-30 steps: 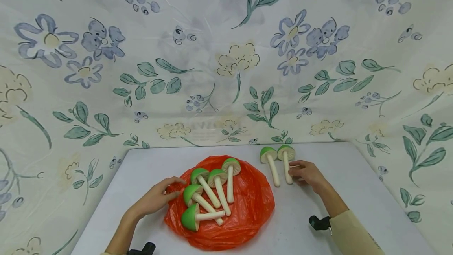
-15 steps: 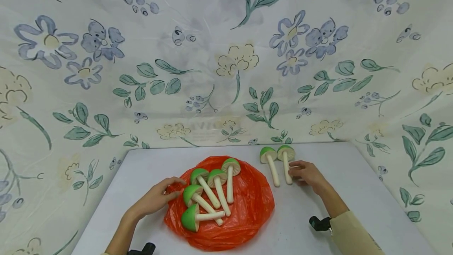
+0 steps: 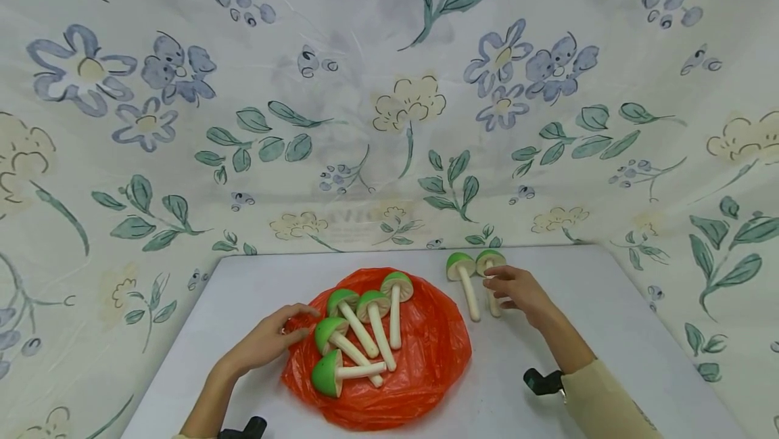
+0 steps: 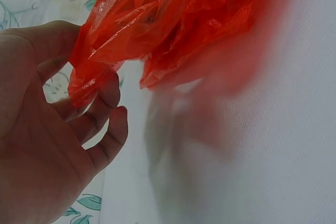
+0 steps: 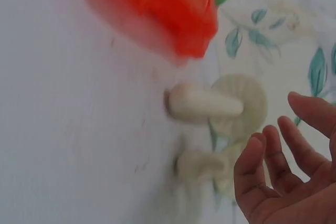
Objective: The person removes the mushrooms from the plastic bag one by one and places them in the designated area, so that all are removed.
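My left hand (image 3: 266, 341) is at the left rim of a crumpled red plastic bag (image 3: 429, 375). In the left wrist view its thumb and curled fingers hold a fold of the bag (image 4: 152, 30). Several toy mushrooms with green caps and white stems, one being this mushroom (image 3: 397, 297), lie on the bag. Two more, a left mushroom (image 3: 467, 287) and a right mushroom (image 3: 490, 261), lie on the table to its right. Above the right one hovers my right hand (image 3: 525, 293), fingers loosely bent and holding nothing; it partly covers that stem.
A white table (image 3: 511, 385) carries everything. Behind it hangs a flower-printed cloth (image 3: 365, 121), which meets the table's back edge just past the two separate mushrooms. Dark wrist-camera mounts (image 3: 544, 382) sit at both wrists.
My right hand has risen slightly and shifted left, from beside the right mushroom's stem to over it. The left hand, the bag and all the mushrooms have stayed put.
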### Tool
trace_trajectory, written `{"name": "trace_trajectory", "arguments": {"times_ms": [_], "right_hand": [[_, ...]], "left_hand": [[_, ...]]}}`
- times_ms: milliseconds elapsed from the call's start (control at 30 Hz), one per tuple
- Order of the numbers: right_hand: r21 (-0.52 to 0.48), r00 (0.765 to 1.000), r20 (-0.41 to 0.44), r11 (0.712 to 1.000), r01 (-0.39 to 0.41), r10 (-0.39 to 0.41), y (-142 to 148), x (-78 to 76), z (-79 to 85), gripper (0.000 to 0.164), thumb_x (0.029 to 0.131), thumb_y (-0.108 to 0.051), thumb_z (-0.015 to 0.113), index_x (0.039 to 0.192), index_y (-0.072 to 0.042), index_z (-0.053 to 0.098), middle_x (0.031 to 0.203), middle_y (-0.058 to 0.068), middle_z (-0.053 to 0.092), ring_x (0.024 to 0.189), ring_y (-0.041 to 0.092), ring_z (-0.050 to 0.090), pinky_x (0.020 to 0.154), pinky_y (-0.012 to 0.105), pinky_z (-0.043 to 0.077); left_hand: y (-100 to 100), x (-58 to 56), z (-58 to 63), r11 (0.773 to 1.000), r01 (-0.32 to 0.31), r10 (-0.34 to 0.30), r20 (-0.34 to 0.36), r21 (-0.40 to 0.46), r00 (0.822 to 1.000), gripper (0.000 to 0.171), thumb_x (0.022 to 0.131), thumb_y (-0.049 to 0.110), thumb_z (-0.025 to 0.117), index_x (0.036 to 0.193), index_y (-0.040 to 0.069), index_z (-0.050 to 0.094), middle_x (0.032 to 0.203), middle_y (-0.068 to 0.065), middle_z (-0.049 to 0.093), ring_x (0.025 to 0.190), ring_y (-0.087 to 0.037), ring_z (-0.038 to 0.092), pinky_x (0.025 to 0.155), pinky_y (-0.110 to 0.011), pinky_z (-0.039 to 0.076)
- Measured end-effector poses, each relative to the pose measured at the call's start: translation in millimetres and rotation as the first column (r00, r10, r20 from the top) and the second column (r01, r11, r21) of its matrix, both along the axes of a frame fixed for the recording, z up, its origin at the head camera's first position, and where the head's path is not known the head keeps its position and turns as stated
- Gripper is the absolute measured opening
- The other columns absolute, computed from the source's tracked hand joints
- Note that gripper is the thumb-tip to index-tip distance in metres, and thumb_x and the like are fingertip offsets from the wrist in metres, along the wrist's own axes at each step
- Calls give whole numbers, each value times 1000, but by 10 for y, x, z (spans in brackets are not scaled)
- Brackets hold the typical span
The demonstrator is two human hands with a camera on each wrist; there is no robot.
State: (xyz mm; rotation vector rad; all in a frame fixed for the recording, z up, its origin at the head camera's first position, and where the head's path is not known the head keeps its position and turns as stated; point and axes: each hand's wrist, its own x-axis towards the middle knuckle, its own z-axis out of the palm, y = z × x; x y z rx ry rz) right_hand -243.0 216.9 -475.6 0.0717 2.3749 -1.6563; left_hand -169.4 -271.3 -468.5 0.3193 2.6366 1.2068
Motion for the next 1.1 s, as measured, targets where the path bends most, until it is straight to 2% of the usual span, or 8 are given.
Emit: {"name": "trace_trajectory", "arguments": {"times_ms": [300, 400, 600, 733, 867, 1100], "right_hand": [[-104, 989, -26, 984, -146, 144, -579, 65, 217, 40, 95, -23, 67, 129, -3, 62, 121, 17, 65, 102, 36, 65, 80, 40, 61], [-146, 980, 8, 970, -194, 197, -774, 85, 243, 40, 94, -21, 68, 129, -2, 62, 121, 18, 65, 99, 35, 67, 78, 40, 61], [-169, 953, 98, 948, -269, 288, -1104, 114, 165, 45, 92, -21, 70, 130, 1, 59, 116, 19, 68, 95, 33, 69, 73, 38, 62], [-154, 948, 166, 956, -249, 273, -1271, 117, 105, 42, 90, -20, 72, 126, -1, 62, 110, 15, 70, 90, 29, 70, 71, 38, 61], [-130, 953, 203, 971, -203, 226, -1403, 125, 46, 38, 90, -18, 73, 122, -2, 63, 103, 15, 69, 83, 27, 70, 68, 36, 62], [-122, 952, 244, 980, -156, 182, -1567, 207, -74, 51, 89, -13, 75, 133, 0, 53, 97, 14, 68, 77, 23, 70, 63, 35, 62]], "left_hand": [[15, 17, 14, 1000, -9, 9, 9, -4, 1000, 29, 99, 20, 63, 127, 17, 63, 137, -9, 58, 130, -35, 49, 100, -55, 48], [10, 17, 9, 1000, -8, 8, 7, -3, 1000, 29, 99, 20, 63, 127, 17, 63, 137, -9, 59, 129, -34, 50, 99, -54, 48], [4, 17, 10, 1000, -6, 6, 6, 4, 1000, 29, 98, 20, 64, 128, 17, 63, 136, -9, 59, 126, -32, 51, 95, -47, 50], [-3, 2, 5, 1000, 10, -10, -7, 7, 1000, 29, 99, 21, 64, 128, 17, 63, 136, -8, 59, 126, -32, 50, 94, -46, 49], [-1, -6, -2, 1000, 19, -19, -13, 18, 1000, 29, 99, 20, 64, 127, 17, 63, 135, -8, 59, 130, -34, 49, 99, -53, 47], [7, -16, -22, 1000, 17, -17, -1, 17, 1000, 28, 99, 20, 63, 127, 18, 63, 138, -9, 58, 134, -38, 46, 105, -61, 43]]}}
